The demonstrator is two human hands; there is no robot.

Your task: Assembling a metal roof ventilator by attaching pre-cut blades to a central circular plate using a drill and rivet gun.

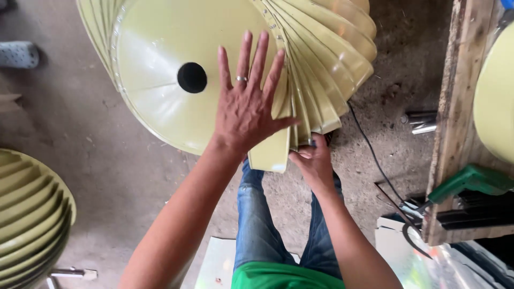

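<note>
Over the dirt floor [107,160], the left hand [247,104] lay flat, fingers spread, on the pale yellow metal disc [155,64]; the right hand [315,160] pinched the overlapping yellow blades [321,64], best held steady.

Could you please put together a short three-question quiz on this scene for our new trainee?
1. True or false: the left hand lies flat with fingers spread on the pale yellow disc.
2. What is the right hand gripping? A) the green power tool B) the lower ends of the yellow blades C) the black cable
3. What does the disc have near its middle?

Key
1. True.
2. B.
3. A round dark hole.
</note>
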